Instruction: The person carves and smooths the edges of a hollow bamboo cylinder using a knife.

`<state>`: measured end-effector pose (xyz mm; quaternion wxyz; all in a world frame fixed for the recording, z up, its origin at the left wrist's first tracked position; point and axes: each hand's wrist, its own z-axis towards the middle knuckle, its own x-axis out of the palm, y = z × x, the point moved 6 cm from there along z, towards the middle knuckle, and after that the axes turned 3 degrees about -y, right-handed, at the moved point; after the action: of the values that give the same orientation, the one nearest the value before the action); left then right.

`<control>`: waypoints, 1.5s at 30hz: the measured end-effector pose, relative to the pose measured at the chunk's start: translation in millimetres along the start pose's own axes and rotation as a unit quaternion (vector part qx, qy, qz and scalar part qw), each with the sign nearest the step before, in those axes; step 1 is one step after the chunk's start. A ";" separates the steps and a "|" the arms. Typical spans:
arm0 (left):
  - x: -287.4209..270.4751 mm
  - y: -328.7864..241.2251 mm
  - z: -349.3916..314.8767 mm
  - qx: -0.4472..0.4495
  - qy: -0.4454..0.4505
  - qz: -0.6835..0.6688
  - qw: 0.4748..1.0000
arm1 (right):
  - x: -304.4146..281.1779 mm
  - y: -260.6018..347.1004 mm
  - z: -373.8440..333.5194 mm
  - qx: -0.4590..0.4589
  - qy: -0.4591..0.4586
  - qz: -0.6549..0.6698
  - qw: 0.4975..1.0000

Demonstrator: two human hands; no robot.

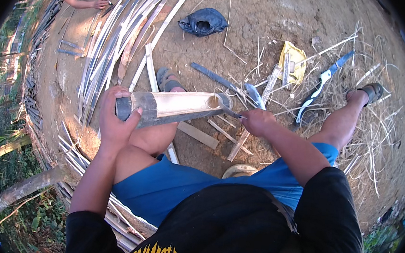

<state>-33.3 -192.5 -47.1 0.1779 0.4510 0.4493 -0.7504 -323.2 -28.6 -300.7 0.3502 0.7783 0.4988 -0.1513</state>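
A thick dark-skinned bamboo section (178,106) lies across in front of me, above my bent left leg. A long opening in its upper side shows pale inner wood. My left hand (119,112) is wrapped around its left end, thumb pressed on the side. In my right hand (258,122) is a knife (231,112), its handle mostly hidden by the closed fingers. The curved blade meets the bamboo's right end, beside the rim of the opening, where a thin pale curl stands up.
Long split bamboo strips (115,46) lie at the left, where another person's hand (101,3) reaches in. A black plastic bag (203,22), a yellow piece (293,63), a saw with a black-and-white handle (313,95) and shavings (364,126) lie on the dirt ahead and right.
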 end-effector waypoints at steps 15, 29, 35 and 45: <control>-1.3 8.4 0.1 -0.105 -0.020 0.012 0.994 | 48.2 -12.3 -14.3 0.042 -0.119 0.171 0.977; 3.2 -0.6 -0.6 -0.134 -0.015 0.014 0.991 | 36.1 9.0 -13.6 0.047 -0.090 0.104 0.989; 5.5 -28.5 0.9 0.009 -0.032 0.019 0.999 | 51.2 -57.7 -22.8 0.161 -0.111 0.211 0.958; 17.6 -111.7 -26.6 0.220 0.049 0.039 0.974 | 46.2 -42.3 -33.9 0.090 -0.191 0.331 0.920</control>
<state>-104.0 -108.3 -9.5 0.0812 0.5321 0.2636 -0.8005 -343.3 36.8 -320.3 0.3975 0.8834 0.1210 -0.2169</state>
